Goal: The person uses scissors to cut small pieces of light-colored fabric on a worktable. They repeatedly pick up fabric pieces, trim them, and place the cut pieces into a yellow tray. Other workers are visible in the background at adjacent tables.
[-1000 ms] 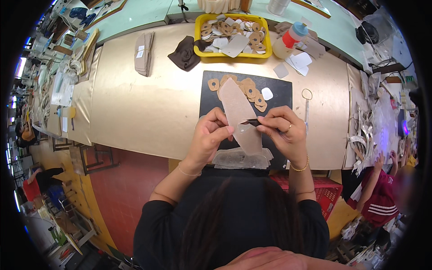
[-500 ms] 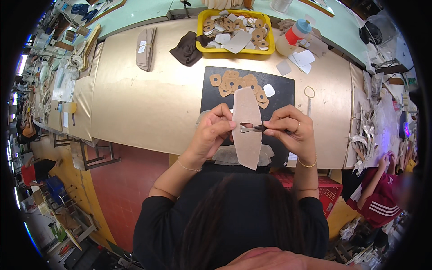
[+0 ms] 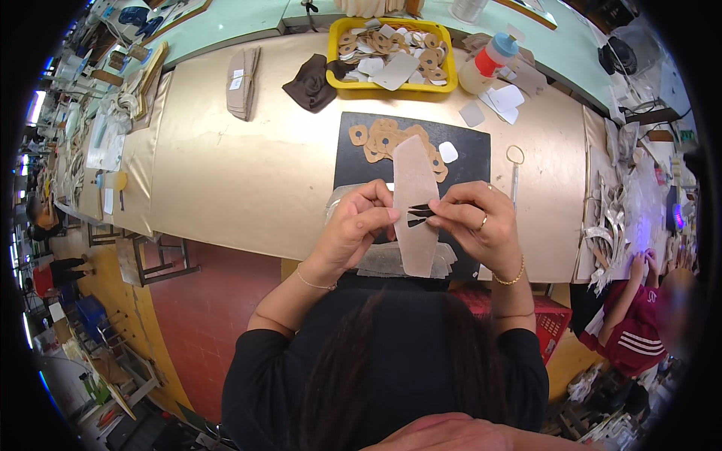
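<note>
I hold a long beige leather-like piece (image 3: pixel 415 180) upright over the table's front edge. My left hand (image 3: pixel 359 223) pinches its left side at mid-height. My right hand (image 3: pixel 475 222) pinches the right side, fingertips at small dark cut-outs (image 3: pixel 417 216) in the piece. Behind it lies a black mat (image 3: pixel 466 154) with a pile of tan round pieces (image 3: pixel 383 137) and one white piece (image 3: pixel 448 152). Under my hands lies a flat stack of pale sheets (image 3: pixel 383 261).
A yellow tray (image 3: pixel 333 45) of tan and white cut pieces stands at the back, with a dark brown cloth (image 3: pixel 310 83) left of it and a bottle with red band and blue cap (image 3: pixel 487 62) to the right. A thin metal tool with a ring (image 3: pixel 515 169) lies right. Another person in red (image 3: pixel 639 331) sits lower right.
The beige piece has swung from tilted to upright and sits lower between my hands. Both hands stay pinched on it at the dark cut-outs.
</note>
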`<state>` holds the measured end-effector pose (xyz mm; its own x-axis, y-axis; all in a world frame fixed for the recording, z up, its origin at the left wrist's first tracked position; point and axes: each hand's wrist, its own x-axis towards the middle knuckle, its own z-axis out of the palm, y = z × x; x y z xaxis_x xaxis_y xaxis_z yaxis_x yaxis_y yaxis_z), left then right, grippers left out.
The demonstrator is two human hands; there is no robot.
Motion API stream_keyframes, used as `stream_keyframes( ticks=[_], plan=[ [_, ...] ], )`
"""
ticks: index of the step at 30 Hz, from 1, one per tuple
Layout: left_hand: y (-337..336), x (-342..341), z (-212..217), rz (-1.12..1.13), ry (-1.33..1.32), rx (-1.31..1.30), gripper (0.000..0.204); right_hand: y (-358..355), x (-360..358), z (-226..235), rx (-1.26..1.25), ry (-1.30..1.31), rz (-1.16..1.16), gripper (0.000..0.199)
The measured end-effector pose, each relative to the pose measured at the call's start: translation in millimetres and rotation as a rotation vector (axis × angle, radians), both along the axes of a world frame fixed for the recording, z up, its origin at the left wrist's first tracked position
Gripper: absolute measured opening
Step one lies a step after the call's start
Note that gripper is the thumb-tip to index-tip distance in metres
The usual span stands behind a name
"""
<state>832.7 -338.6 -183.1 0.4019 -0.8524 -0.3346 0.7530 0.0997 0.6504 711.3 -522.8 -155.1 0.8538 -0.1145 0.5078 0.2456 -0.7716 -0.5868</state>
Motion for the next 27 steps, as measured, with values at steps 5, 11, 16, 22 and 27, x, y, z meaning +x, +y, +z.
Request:
stream_keyframes(
  ticks=[5, 11, 16, 22, 27],
  plan=[
    [1.1, 0.3, -1.7, -0.01, 0.009, -0.004, 0.013, -1.5, 0.5, 1.1, -0.017, -0.021, 0.035, 0.025],
    [1.8, 1.8, -1.9, -0.015, -0.001, -0.011, 0.012, -2.5, -0.9, 3.6, -0.009, -0.008, 0.005, 0.024],
    [3.0, 2.5, -2.9, -0.034, -0.016, -0.022, 0.01, -3.3, -1.2, 3.6, -0.034, 0.0, 0.02, 0.024],
    [1.4, 0.0, -2.9, -0.028, 0.012, 0.001, 0.014, -3.6, -1.5, 3.2, 0.002, -0.009, 0.026, 0.024],
    [1.0, -0.9, -2.0, -0.042, -0.001, 0.018, 0.014, -2.8, -1.7, 4.5, -0.01, 0.011, 0.039, 0.024]
  ],
)
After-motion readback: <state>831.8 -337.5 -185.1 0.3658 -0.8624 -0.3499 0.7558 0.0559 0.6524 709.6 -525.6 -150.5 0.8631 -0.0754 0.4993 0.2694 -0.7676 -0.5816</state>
